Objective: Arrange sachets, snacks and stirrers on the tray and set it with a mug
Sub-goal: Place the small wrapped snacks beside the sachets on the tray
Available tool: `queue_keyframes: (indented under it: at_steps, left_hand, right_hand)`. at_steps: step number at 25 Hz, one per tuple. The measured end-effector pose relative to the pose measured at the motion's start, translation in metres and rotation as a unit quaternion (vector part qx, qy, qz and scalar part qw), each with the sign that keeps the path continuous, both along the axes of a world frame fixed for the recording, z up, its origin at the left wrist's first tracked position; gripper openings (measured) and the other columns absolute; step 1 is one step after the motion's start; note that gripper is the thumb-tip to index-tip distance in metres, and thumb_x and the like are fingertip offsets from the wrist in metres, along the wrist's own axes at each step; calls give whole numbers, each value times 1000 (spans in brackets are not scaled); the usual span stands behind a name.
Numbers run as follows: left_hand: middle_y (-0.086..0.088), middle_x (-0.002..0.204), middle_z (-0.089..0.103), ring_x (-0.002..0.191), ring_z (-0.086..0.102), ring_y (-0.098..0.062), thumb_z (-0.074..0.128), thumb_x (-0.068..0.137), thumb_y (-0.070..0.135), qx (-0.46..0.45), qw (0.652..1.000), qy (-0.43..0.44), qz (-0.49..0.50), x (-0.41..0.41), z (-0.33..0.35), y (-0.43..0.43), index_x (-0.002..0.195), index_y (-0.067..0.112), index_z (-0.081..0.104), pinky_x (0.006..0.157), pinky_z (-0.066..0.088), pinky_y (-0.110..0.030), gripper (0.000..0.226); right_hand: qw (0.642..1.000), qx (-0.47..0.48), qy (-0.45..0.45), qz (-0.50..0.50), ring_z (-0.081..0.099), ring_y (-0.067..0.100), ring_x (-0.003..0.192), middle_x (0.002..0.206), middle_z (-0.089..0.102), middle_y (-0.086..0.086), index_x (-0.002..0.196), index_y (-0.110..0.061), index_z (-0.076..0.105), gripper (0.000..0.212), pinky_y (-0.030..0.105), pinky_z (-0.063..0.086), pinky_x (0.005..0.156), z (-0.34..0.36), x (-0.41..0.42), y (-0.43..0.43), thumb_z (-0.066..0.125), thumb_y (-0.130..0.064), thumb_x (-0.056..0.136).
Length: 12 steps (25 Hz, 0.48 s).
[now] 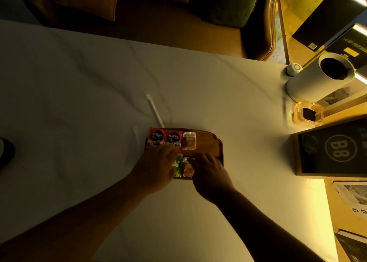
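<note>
Wooden tray near table middle: two Nescafé sachets along its far-left edge, snack packet beside; left hand and right hand, apart, fingers spread flat, squaring near-row packets into a grid; wrapped stirrer beyond tray; mug unseen

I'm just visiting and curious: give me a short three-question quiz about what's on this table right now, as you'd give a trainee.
1. True or false: the white stirrer lies wholly on the wooden tray.
2. How many red coffee sachets sit in the tray's far row?
3. The right hand rests on: A) the paper roll, B) a brown snack packet, C) the black box.

Key
1. False: it lies on the tablecloth, its near end reaching the tray's far left corner.
2. Two, side by side, with another snack packet to their right.
3. B; the left hand lies beside it over the green sachet.
</note>
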<state>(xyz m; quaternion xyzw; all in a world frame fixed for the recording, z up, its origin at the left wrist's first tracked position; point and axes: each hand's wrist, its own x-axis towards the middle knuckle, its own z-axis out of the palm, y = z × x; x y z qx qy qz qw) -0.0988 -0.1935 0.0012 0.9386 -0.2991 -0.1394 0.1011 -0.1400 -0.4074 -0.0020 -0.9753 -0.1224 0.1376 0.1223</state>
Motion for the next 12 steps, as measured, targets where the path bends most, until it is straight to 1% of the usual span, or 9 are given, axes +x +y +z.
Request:
queue_keyframes:
  at_steps: [1,3,5,7,10,12]
  left_hand:
    - [-8,144,47,133,43,-30,53,88,44,-1,1000,4,-4,-10,-2,2,135,19,46,106,42,-47,53]
    - [-6,146,44,135,40,-29,53,89,46,19,999,29,-4,-25,-6,4,136,21,44,107,41,-47,54]
    - [-6,150,42,138,37,-30,54,90,46,37,998,42,4,-30,-10,5,141,21,41,109,38,-49,59]
    - [-7,147,46,135,42,-31,58,88,45,41,999,31,1,-29,-9,4,139,20,44,108,40,-49,58]
    - [-7,142,51,131,47,-30,62,85,43,34,999,23,2,-28,-7,3,134,20,47,105,42,-47,56]
    - [-7,143,49,132,45,-30,62,86,42,32,999,28,4,-28,-7,4,134,20,45,106,42,-48,56]
  right_hand:
    - [1000,2,12,17,46,24,129,142,52,-3,138,-34,46,54,46,47,98,-1,-11,1,60,-25,86]
    - [999,6,40,33,39,23,135,150,44,-3,146,-34,37,60,44,42,104,-4,-26,1,53,-22,89]
    - [999,11,41,26,33,24,140,155,37,-3,150,-34,30,64,44,40,107,-6,-27,0,50,-21,91]
    - [999,8,43,19,28,24,142,159,32,-3,152,-34,26,64,44,37,109,-5,-21,1,49,-24,93]
    - [999,-6,45,27,28,25,142,159,31,-1,152,-32,27,64,46,38,108,-6,-15,4,51,-26,92]
    - [999,-10,28,28,35,26,137,153,40,0,147,-32,36,61,49,43,104,-4,-12,4,57,-29,90]
